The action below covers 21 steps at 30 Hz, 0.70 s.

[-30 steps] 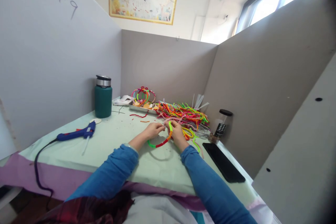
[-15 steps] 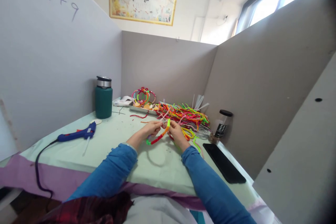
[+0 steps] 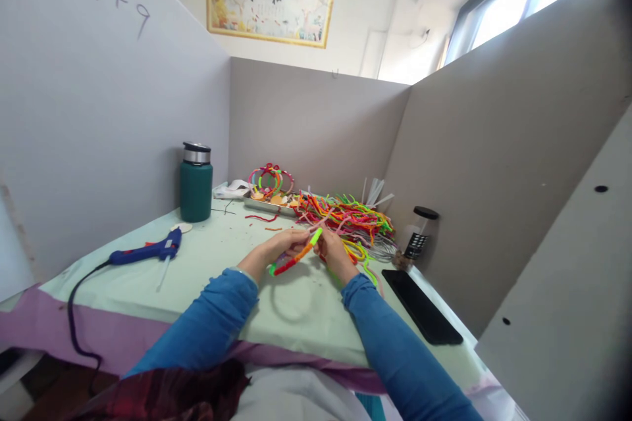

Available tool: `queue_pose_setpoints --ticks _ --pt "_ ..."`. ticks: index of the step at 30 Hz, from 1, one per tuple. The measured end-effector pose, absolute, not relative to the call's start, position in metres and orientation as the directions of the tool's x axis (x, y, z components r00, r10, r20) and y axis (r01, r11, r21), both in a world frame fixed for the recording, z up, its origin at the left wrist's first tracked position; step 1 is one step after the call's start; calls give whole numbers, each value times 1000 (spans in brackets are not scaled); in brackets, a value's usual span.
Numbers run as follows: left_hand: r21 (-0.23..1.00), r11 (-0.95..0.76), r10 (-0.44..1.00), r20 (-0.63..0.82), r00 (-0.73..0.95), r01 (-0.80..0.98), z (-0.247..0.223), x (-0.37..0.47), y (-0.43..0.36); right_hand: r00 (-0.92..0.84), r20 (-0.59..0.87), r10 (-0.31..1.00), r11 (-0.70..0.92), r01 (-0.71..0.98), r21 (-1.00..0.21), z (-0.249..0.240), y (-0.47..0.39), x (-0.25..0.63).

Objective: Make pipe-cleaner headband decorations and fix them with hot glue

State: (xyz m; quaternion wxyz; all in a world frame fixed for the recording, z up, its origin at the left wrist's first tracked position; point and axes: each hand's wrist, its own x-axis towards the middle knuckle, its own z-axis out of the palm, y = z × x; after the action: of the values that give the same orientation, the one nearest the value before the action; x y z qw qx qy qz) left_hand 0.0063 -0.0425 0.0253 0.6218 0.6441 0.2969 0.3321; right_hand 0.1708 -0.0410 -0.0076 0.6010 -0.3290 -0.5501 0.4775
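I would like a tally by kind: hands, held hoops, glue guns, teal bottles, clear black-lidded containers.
Hands (left hand, right hand): 2
Held multicoloured hoop: 1
Blue glue gun: 1
Teal bottle: 1
Clear black-lidded container: 1
Total: 6

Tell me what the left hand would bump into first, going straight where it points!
Probably the lime-green part of the colourful hoop, which the left hand may already touch, then the right hand; depth is unclear.

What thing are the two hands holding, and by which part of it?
A multicoloured ring, held between the left hand and the right hand, near its yellow-green section; exact fingertip contact cannot be told.
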Motion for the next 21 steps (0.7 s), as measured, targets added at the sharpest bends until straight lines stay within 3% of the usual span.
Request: queue_pose_setpoints --ticks 3,6,10,15,21 --pt "999 -38 683 18 730 11 22 9 -46 -4 349 937 337 -251 -908 -7 -40 171" --pt "999 -37 679 18 734 10 22 10 -47 64 330 942 334 -298 -894 -4 -42 171" --pt "989 0 753 98 651 -149 24 8 -44 44 334 942 330 -319 -888 -2 -44 170" --pt "902 220 724 104 682 -371 24 4 -34 -8 356 934 342 -261 -903 -5 -44 168" --pt "852 335 731 35 681 -403 23 5 -26 -5 375 927 364 -221 -905 -7 -43 168"
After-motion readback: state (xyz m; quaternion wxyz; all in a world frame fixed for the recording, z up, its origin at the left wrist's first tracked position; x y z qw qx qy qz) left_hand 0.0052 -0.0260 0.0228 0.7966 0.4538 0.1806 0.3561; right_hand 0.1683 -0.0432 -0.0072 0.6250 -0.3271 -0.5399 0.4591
